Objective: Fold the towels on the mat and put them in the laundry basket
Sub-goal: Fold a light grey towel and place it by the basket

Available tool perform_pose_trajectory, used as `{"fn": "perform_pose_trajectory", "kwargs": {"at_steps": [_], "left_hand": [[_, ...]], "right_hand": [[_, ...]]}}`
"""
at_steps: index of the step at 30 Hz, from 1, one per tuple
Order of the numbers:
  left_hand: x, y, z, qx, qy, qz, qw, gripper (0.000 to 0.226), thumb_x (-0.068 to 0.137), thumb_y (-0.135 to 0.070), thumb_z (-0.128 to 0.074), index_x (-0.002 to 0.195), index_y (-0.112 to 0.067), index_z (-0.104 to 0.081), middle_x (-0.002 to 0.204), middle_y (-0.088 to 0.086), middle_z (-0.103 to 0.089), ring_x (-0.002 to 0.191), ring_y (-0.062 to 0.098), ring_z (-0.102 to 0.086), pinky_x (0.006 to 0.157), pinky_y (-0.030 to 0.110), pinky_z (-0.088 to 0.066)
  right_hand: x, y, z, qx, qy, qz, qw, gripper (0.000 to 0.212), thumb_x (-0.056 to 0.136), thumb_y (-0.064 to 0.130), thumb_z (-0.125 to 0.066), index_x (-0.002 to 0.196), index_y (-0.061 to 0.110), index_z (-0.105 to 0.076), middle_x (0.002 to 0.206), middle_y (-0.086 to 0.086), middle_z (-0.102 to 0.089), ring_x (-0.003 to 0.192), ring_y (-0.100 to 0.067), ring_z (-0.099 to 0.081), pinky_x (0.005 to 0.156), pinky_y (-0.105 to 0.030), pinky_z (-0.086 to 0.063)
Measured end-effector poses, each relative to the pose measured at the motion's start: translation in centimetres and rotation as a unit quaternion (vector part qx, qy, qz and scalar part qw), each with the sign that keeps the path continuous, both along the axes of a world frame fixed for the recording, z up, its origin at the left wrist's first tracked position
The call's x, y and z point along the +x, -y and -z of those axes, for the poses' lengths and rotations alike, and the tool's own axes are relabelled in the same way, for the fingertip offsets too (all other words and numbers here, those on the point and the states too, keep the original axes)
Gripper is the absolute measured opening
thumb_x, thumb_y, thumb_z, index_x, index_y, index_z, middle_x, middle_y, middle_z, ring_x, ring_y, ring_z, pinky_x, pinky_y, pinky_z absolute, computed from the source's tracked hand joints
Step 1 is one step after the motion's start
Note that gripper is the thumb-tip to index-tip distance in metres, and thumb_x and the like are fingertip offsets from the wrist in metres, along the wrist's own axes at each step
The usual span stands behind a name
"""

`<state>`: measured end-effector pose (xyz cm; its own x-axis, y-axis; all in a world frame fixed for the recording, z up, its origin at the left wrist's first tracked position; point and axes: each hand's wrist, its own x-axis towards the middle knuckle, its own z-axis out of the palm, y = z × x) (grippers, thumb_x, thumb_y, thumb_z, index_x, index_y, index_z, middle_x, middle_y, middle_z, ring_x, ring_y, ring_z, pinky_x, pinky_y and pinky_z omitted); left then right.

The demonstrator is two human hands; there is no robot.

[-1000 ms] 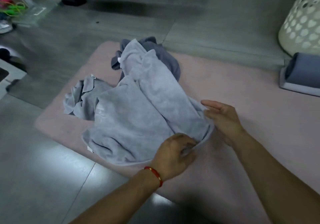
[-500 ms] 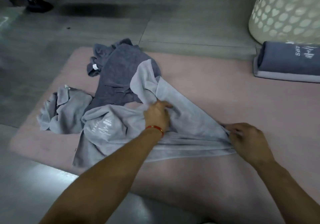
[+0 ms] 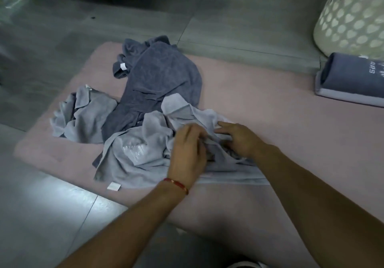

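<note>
Near the mat's (image 3: 270,105) front edge, the left hand (image 3: 188,153) and right hand (image 3: 239,141) sit close together on the crumpled light grey towel (image 3: 141,155), apparently hunting for an edge to spread it, though blur hides whether their fingers pinch it.

1 head-worn view, wide-angle, looking forward and down from above the person's forearms. Close over the pink mat (image 3: 270,110) on the floor (image 3: 41,215); laundry basket (image 3: 353,18) at the upper right edge. No 2nd view.

I see pale grey towels (image 3: 145,155) and a slate-blue towel (image 3: 162,76) on the pink mat (image 3: 270,105), beside the cream basket (image 3: 353,16) with heart-shaped holes.
</note>
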<state>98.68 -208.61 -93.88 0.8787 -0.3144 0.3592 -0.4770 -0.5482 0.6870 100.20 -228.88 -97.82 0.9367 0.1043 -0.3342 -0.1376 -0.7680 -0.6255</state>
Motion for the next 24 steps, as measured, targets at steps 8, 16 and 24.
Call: {"fn": "perform_pose_trajectory", "kwargs": {"at_steps": [8,16,24], "left_hand": [[11.7,-0.4,0.0,0.265,-0.296,-0.061,0.916,0.07,0.089,-0.02,-0.072,0.15,-0.022,-0.038,0.137,0.019,-0.055,0.123,0.037,-0.055,0.097,0.037,-0.046],[6.9,4.7,-5.4,-0.222,-0.474,-0.067,0.849,0.036,0.09,-0.006,-0.072,0.122,-0.004,-0.057,0.098,0.02,-0.067,0.077,0.028,-0.069,0.066,0.036,-0.062],[6.0,9.0,-9.9,0.077,-0.25,0.081,0.962,0.017,0.096,-0.016,-0.059,0.107,-0.019,-0.072,0.08,0.0,-0.065,0.071,0.018,-0.061,0.071,0.034,-0.057]], "right_hand": [[-5.9,1.4,0.8,0.009,0.099,0.087,0.991,0.038,0.092,0.004,-0.068,0.129,0.012,-0.069,0.143,-0.004,-0.058,0.132,-0.019,-0.054,0.108,-0.009,-0.026],[-5.6,0.4,-7.2,0.143,0.156,0.126,0.969,0.088,0.079,0.055,-0.079,0.151,0.043,-0.029,0.149,0.01,-0.041,0.123,-0.006,-0.053,0.098,-0.023,-0.048],[-6.3,7.3,-11.6,0.192,0.163,0.252,0.935,0.041,0.083,-0.017,-0.061,0.103,0.016,-0.073,0.097,0.003,-0.075,0.091,-0.009,-0.07,0.076,-0.024,-0.056]]}}
